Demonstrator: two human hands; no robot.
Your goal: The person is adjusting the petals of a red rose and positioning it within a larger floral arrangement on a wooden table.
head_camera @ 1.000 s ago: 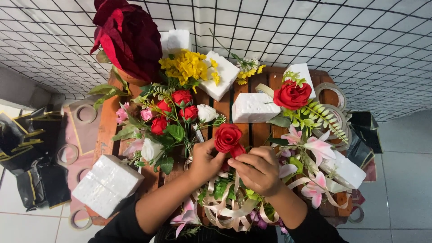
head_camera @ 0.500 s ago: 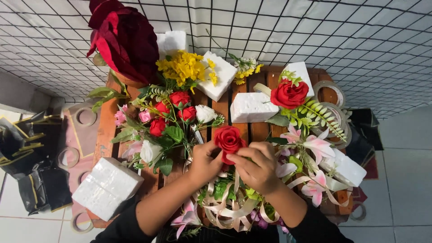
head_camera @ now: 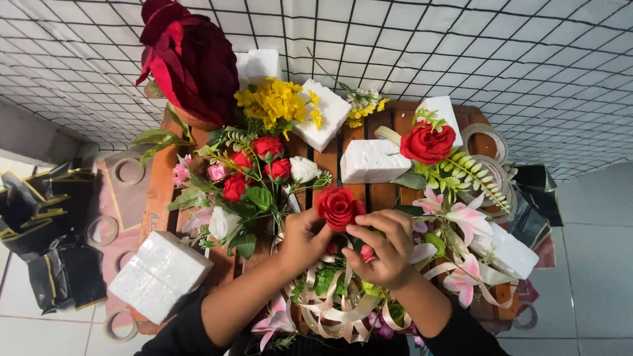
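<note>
Both the left hand (head_camera: 304,238) and the right hand (head_camera: 386,247) pinch narrowly beneath a red fabric rose (head_camera: 338,207). Its bloom faces straight up, stem hidden, above a beige-ribboned bouquet (head_camera: 330,300) at the wooden slatted table's (head_camera: 161,188) near edge.

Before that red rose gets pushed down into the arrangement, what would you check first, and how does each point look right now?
1. Left hand touches the red rose: ok.
2. Right hand at the rose's base: ok; grip on the stem hidden, cannot tell.
3. Rose head faces up, petals intact: ok.
4. Free spot beneath the rose in the ribbon arrangement: cannot tell, hands cover it.
5. Neighbouring pink lily apart from the rose: ok.
6. Foam block behind lies out of the way: ok.
</note>
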